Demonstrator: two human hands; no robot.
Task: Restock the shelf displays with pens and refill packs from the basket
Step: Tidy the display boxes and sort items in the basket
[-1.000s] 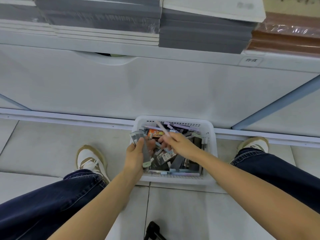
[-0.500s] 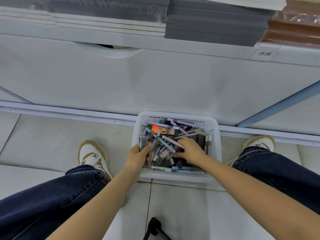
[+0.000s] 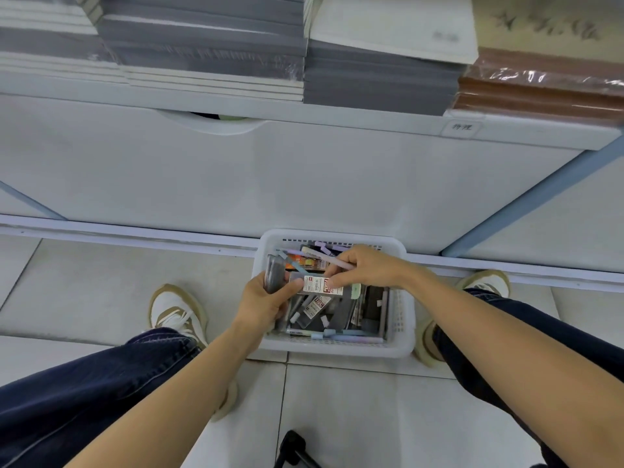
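A refill pack (image 3: 320, 285) with a red-and-white label is held over the left half of the white basket (image 3: 407, 336), pinched at its right end by the right hand (image 3: 369, 269). A pale pink pen (image 3: 338, 263) pokes out from under that hand's fingers. The left hand (image 3: 266, 304) grips a bundle of grey packs (image 3: 275, 276), thumb on the labelled pack's left end. More pens (image 3: 351, 339) and packs fill the basket, which sits on the tiled floor (image 3: 101, 282) against the base of the shelf unit (image 3: 304, 177). Notebooks (image 3: 209, 38) are stacked on the shelf above.
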